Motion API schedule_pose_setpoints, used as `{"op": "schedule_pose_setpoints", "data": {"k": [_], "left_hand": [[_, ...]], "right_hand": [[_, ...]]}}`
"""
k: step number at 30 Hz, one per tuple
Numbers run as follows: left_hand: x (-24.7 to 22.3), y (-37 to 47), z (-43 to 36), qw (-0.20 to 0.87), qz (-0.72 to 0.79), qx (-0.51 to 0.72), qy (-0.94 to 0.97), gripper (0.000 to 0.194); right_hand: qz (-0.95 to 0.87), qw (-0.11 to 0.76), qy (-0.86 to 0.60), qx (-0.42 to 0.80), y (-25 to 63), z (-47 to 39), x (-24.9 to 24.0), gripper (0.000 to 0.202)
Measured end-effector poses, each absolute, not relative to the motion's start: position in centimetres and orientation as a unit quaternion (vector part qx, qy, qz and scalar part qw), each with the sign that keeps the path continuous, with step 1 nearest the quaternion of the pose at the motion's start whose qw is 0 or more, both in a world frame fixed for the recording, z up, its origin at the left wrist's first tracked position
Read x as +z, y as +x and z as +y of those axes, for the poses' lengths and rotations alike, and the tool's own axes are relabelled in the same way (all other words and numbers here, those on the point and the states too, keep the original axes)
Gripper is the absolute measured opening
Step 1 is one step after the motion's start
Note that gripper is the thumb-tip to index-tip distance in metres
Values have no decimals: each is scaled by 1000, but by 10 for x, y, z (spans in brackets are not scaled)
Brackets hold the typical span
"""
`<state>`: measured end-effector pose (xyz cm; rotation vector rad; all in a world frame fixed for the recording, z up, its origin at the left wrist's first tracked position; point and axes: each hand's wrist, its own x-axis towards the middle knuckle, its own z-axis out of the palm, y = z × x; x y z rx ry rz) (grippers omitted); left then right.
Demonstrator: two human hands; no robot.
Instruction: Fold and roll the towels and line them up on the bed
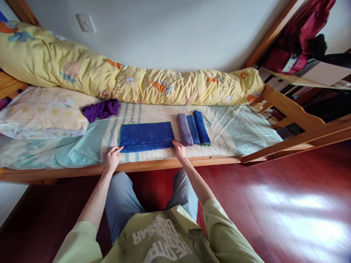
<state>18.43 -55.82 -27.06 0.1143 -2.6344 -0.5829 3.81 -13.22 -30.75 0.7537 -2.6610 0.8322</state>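
A dark blue towel lies flat on the bed, with a strip folded over along its near edge. My left hand is closed on the towel's near left corner, fingertips pinched at the fold. At the near right corner, my right hand pinches the same towel. Just right of it are three rolled towels side by side: a greyish purple roll, a blue roll and a darker blue roll slightly apart from them.
A crumpled purple cloth lies beside the pillow at left. A yellow quilt runs along the wall. The wooden bed rail borders the near side, in front of my knees.
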Motion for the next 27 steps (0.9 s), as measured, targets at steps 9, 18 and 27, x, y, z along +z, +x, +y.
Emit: {"op": "schedule_pose_setpoints", "data": {"k": [9,18,27], "left_hand": [[-273,186,-563,262,-933,-247,-2,47],[-264,199,-570,244,-926,-285,38,30],[-250,170,-564,160,-921,-278,221,35]], "right_hand": [[-905,127,271,303,35,-129,-305,60],[-866,102,320,369,45,-97,-301,50],[-891,102,86,435,23,-133,-293,26]]}}
